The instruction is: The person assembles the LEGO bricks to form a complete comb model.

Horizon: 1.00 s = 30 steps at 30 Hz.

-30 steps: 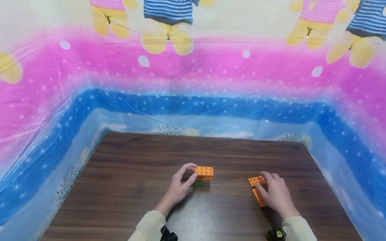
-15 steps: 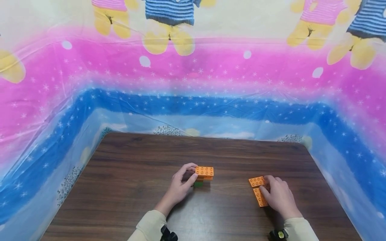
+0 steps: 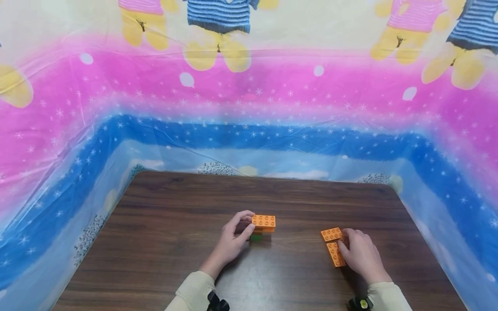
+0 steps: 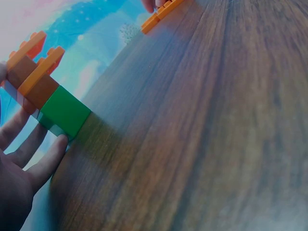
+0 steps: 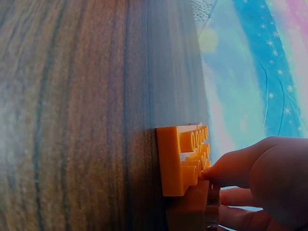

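My left hand [image 3: 229,246] holds the left side of a small brick stack, thumb in front and fingers behind. The stack has a green brick [image 4: 66,111] at the bottom on the table and orange bricks [image 3: 263,220] above, jutting out to the right. To the right, two orange studded bricks [image 3: 331,234] lie close together, one angled to the other. My right hand [image 3: 363,255] is at their right edge with curled fingers. In the right wrist view, its thumb and fingers pinch a darker orange-brown brick [image 5: 188,209] beside a bright orange one [image 5: 170,161]; the palm hides that brick from the head view.
Both hands work over a dark wood-grain table [image 3: 194,194]. A printed cloth [image 3: 249,134] in pink and blue hangs around its back and sides. Black straps [image 3: 359,303] sit at both wrists.
The right hand has drawn slightly right, uncovering more of the two orange bricks. The left hand and its stack have stayed in place.
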{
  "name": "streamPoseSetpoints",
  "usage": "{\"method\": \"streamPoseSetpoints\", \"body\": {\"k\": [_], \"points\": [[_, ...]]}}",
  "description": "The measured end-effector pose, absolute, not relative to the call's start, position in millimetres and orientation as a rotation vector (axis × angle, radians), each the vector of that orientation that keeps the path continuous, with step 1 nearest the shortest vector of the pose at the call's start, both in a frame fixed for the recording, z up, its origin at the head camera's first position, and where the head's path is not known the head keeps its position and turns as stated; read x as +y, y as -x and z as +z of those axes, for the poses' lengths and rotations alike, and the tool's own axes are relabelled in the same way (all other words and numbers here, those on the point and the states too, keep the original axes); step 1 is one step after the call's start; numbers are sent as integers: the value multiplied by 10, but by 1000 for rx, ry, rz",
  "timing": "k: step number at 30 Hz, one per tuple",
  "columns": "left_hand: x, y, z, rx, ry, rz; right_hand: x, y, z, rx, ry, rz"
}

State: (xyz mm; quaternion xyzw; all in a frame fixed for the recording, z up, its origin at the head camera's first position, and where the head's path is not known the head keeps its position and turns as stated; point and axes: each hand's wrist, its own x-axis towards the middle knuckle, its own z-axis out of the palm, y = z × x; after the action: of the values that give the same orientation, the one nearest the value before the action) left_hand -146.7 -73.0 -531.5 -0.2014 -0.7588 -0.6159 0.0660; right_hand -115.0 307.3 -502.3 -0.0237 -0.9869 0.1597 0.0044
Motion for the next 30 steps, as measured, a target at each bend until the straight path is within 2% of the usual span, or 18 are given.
{"method": "streamPoseSetpoints", "body": {"k": [15,30], "points": [[-733,1464,-5345,-2286,601,-1872,3096,1132,-5038,-3129,166,478],[-740,1473,-5326,-2286,602,-1865,3090,1124,-5063,-3069,189,673]]}}
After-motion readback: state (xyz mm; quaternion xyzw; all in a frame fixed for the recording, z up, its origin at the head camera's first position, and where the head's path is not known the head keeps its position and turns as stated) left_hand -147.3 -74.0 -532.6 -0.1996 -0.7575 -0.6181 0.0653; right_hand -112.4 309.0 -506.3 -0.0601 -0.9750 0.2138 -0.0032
